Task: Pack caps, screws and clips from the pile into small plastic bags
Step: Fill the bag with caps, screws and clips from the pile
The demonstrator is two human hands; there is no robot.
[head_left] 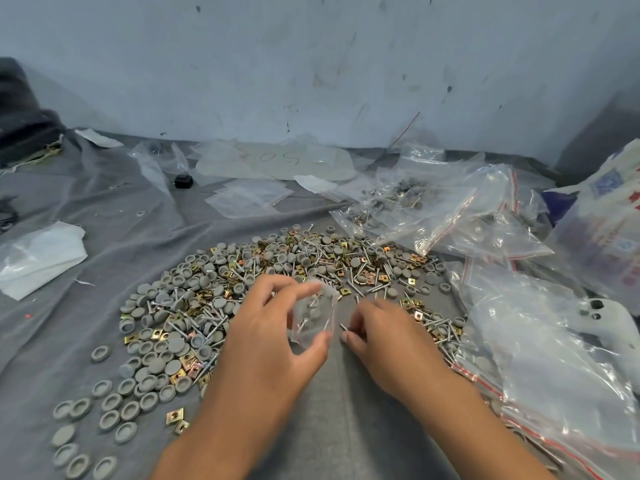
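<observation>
A wide pile (242, 289) of grey round caps, silver screws and brass clips lies on the grey cloth in front of me. My left hand (273, 327) holds a small clear plastic bag (313, 315) between thumb and fingers, its mouth held wide; a few caps and screws show inside. Just right of the bag, my right hand (381, 334) pinches a screw (344, 328) with curled fingers, its tip pointing toward the bag. Loose grey caps (114, 410) are scattered at the lower left.
Filled zip bags with red strips (540, 351) are heaped along the right side and back right (426, 206). Flat unused small bags (249, 199) lie at the back centre, near a black object (183, 181). White plastic (38, 258) lies left. A wall stands behind.
</observation>
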